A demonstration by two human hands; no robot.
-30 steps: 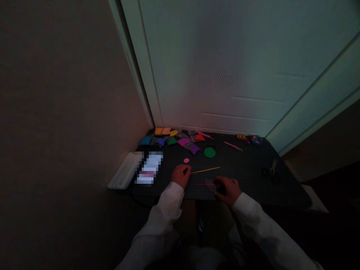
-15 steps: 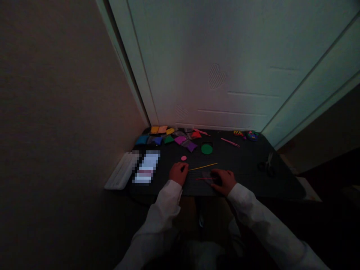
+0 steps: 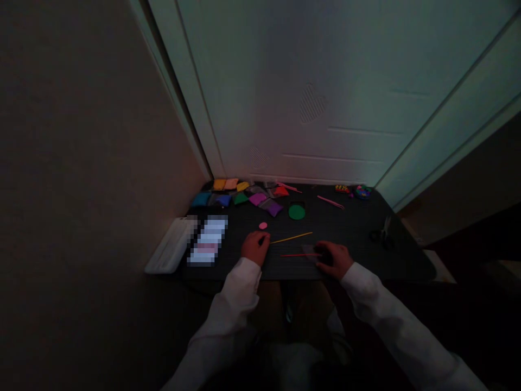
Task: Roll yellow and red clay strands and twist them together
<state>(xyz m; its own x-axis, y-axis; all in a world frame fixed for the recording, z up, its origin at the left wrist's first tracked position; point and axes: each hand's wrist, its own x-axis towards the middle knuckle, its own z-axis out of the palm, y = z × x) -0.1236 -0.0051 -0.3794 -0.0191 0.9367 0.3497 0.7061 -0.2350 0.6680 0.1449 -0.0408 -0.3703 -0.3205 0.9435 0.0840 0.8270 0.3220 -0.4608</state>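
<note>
My left hand (image 3: pixel 255 247) rests on the dark table with its fingers curled, beside the left end of a thin yellow strand (image 3: pixel 291 238). Whether anything is inside those fingers is hidden. My right hand (image 3: pixel 335 259) grips a clear flat sheet (image 3: pixel 310 252) that lies low over a thin red strand (image 3: pixel 295 255). The red strand's right end passes under the sheet toward my fingers. A small pink disc (image 3: pixel 262 225) lies just beyond my left hand. Farther back is a flat green disc (image 3: pixel 297 212) with a dark square piece behind it.
Colourful clay-like packets, including a purple one (image 3: pixel 273 208), line the back left of the table. A lit phone-like screen (image 3: pixel 208 240) and a white case (image 3: pixel 173 245) are at left. Scissors (image 3: pixel 382 234), a pink tool (image 3: pixel 330 202) and small colourful pieces (image 3: pixel 362 191) lie right.
My right hand has shifted right with the clear sheet. A longer stretch of the red strand now shows. My left hand has stayed by the yellow strand; the view has tilted slightly.
</note>
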